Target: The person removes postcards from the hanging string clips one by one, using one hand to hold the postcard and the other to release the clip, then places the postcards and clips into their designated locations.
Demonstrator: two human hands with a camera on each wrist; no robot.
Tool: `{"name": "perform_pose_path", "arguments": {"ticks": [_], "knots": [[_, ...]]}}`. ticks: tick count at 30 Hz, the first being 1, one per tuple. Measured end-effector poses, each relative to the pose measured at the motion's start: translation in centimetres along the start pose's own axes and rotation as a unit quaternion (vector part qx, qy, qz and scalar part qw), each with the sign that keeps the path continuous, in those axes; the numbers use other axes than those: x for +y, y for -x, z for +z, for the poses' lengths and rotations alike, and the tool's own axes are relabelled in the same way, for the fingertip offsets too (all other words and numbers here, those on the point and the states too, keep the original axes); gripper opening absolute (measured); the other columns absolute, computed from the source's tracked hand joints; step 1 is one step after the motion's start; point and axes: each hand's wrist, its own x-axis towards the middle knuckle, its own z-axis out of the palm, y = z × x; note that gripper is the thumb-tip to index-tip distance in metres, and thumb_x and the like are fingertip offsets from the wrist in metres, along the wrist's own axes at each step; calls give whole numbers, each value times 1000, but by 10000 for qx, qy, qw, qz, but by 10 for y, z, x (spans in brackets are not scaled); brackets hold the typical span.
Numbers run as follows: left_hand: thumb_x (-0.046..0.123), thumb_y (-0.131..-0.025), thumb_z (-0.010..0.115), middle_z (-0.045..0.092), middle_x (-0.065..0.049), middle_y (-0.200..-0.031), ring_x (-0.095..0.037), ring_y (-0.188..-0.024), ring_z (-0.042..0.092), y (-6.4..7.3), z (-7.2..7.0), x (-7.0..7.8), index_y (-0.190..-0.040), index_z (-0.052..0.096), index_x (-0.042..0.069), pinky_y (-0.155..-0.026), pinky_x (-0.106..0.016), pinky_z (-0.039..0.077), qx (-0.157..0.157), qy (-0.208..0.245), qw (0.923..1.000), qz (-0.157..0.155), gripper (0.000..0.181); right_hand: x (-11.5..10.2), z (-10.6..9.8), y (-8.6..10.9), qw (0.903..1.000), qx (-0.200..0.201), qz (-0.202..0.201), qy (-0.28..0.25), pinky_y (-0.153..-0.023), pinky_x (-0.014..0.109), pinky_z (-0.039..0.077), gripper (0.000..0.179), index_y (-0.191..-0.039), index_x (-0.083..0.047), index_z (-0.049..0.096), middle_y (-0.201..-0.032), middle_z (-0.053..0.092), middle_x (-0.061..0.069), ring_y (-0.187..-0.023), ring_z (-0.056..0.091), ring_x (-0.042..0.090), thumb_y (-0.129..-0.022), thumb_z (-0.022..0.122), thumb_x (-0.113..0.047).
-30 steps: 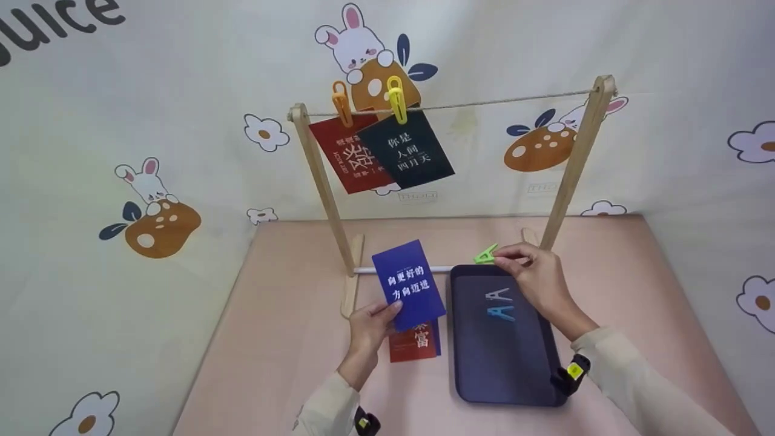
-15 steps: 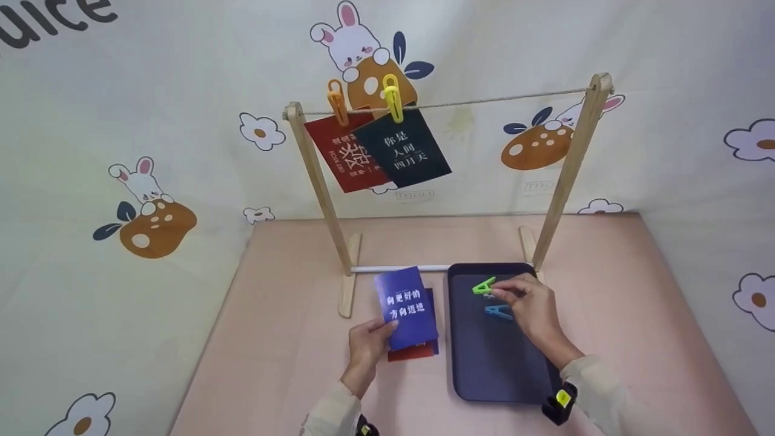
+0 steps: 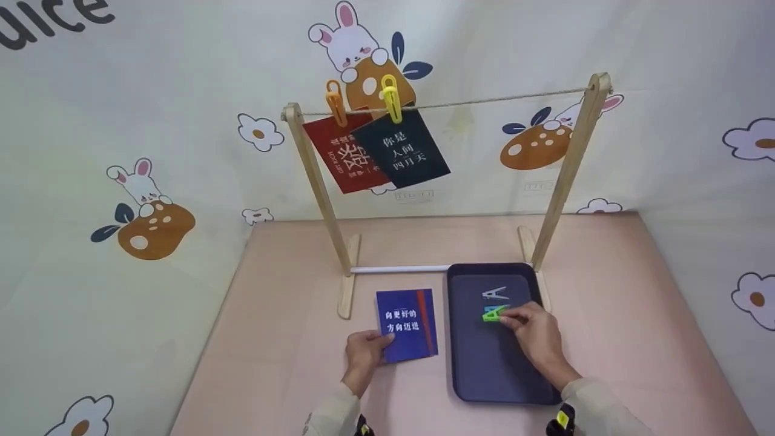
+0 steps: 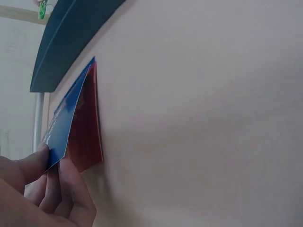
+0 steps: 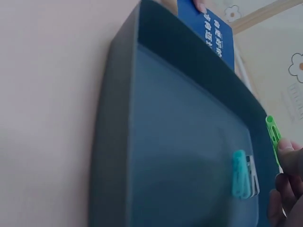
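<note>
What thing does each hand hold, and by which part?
The left hand pinches the upper blue card near its lower left corner; the right hand pinches the green clip by its spread end.

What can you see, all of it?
Table: 1, pink, underneath
Bunny backdrop: 1, pale, behind table
Rack: 1, wooden with white bar, on table
String: 1, tan, rack top
String clips: 2, orange and yellow, on string
Hung cards: 2, red and dark, below those
Tray: 1, dark blue, on table
Tray clips: 2, turquoise and whitish, inside
Green clip: 1, green, over tray
Held card: 1, blue, beside tray
Cards behind: 2, red and blue, mostly hidden
Sleeves: 2, cream, arms
Left hand: 1, on held card
Right hand: 1, on green clip
</note>
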Motion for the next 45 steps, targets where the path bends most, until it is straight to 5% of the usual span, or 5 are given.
{"name": "perform_pose_path", "arguments": {"ticks": [7,19,35,45], "knots": [[10,-77,83,76,-18,-86,-17,-71,68,-2,4,-7,-90,75,-6,-64,-29,55,530,-686,9957,321,22,16,7,8,9983,-203,214,507,-58,27,44,4,-86,-10,81,-80,66,1,-72,62,16,-83,81,-13],[9,-78,83,76,-12,-85,-19,-73,70,-2,14,-8,-95,74,-3,-67,-34,57,1044,-1094,9869,555,22,22,16,16,9954,-9,-233,931,-62,41,52,6,-87,-10,81,-79,64,3,-76,66,22,-82,81,-7],[11,-81,82,76,-16,-92,-25,-83,73,-3,5,-14,-103,75,-3,-73,-35,60,842,-929,9896,699,27,23,18,19,9914,174,-620,1137,-61,46,57,9,-87,-9,80,-78,67,5,-77,67,24,-80,81,-3],[9,-86,77,76,-18,-93,-19,-78,72,2,0,-12,-107,73,-5,-64,-28,59,410,-350,9970,549,26,19,17,20,9844,379,-1015,1383,-59,45,57,9,-87,-8,78,-81,67,6,-78,66,25,-80,82,-4]]}}
